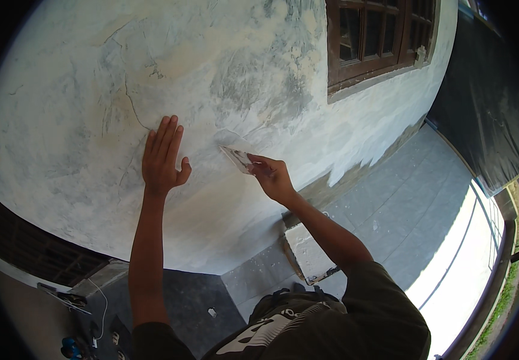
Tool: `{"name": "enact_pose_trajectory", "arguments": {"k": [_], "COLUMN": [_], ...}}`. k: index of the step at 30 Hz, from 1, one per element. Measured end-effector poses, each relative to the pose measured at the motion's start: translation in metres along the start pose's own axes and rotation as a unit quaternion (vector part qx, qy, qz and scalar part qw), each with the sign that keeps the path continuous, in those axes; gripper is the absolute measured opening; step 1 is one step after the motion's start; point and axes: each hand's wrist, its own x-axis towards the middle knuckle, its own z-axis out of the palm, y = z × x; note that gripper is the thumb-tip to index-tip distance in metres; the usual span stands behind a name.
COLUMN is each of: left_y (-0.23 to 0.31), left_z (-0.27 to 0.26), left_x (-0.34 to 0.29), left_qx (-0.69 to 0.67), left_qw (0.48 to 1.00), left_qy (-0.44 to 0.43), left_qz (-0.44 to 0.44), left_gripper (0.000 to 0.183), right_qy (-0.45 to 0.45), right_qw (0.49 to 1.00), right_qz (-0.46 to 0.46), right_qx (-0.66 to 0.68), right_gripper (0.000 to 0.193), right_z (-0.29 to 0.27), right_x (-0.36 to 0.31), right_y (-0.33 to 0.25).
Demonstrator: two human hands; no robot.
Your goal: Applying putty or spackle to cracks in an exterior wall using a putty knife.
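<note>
My left hand (162, 157) lies flat against the patchy white plastered wall (211, 210), its fingers pointing up and the thumb held apart. Just above its fingertips a thin crack runs up the plaster. To the right, my right hand (270, 176) grips a putty knife (235, 158) with a broad, pale, smeared blade. The blade's far edge meets the wall below a grey rough patch. Part of the knife is hidden behind my fingers.
A brown wooden window (379, 42) is set in the wall at upper right. Below stands a white-smeared block or box (308, 252) on the grey tiled floor (385, 198). A dark sheet (481, 90) hangs at far right; a white cable (104, 306) lies at lower left.
</note>
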Motion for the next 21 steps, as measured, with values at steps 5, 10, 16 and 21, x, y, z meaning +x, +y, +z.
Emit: {"name": "enact_pose_trajectory", "arguments": {"k": [5, 10, 16, 21], "left_y": [0.002, -0.001, -0.003, 0.001], "left_z": [0.002, 0.0, 0.003, 0.002], "left_x": [-0.003, 0.0, -0.008, -0.005], "left_qx": [-0.002, 0.008, -0.005, -0.004], "left_qw": [1.0, 1.0, 1.0, 1.0], "left_qy": [0.003, 0.001, 0.003, 0.0], "left_qz": [0.0, 0.001, 0.007, 0.006], "left_gripper": [0.058, 0.058, 0.058, 0.057], "right_qy": [0.226, 0.123, -0.128, 0.081], "right_qw": [0.864, 0.849, 0.959, 0.953], "right_qz": [-0.345, -0.344, -0.114, -0.163], "right_qx": [-0.289, -0.383, -0.228, -0.241], "right_gripper": [0.057, 0.065, 0.053, 0.05], "right_z": [-0.032, 0.024, 0.044, -0.001], "right_x": [0.101, 0.096, -0.047, -0.032], "right_y": [-0.088, -0.041, 0.022, -0.006]}}
